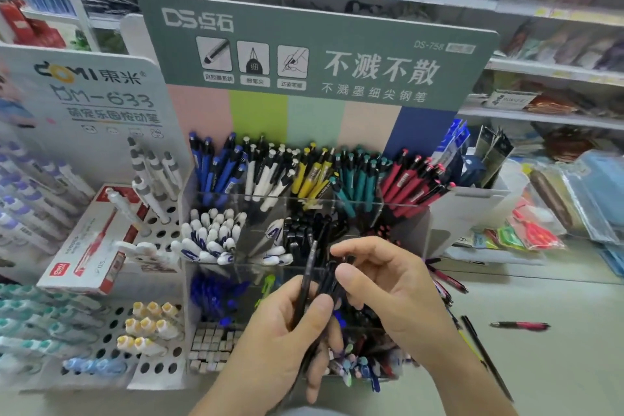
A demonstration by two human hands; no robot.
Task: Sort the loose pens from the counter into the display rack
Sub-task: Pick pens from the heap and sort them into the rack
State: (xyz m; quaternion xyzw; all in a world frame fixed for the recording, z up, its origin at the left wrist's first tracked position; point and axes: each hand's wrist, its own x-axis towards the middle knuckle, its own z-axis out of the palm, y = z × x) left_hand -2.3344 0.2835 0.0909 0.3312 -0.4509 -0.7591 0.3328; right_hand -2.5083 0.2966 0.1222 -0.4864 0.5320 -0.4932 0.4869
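Standing before you is the display rack [304, 206], its clear tiered compartments filling the middle of the counter [557, 365], hemmed in by a white perforated pen stand [111, 344] on the left and stacked packets [526, 233] on the right; bare counter is lying open only at the lower right. Loose there are a red pen [520, 325], lying roughly level with its length running left to right, and a black pen [486, 356] running diagonally toward the near edge. Your left hand [280, 341] is curling round a bundle of dark pens [315, 284], their long axes rising steeply, tops toward the rack. Your right hand [381, 284] is pinching that same bundle near the top, fingers half curled.
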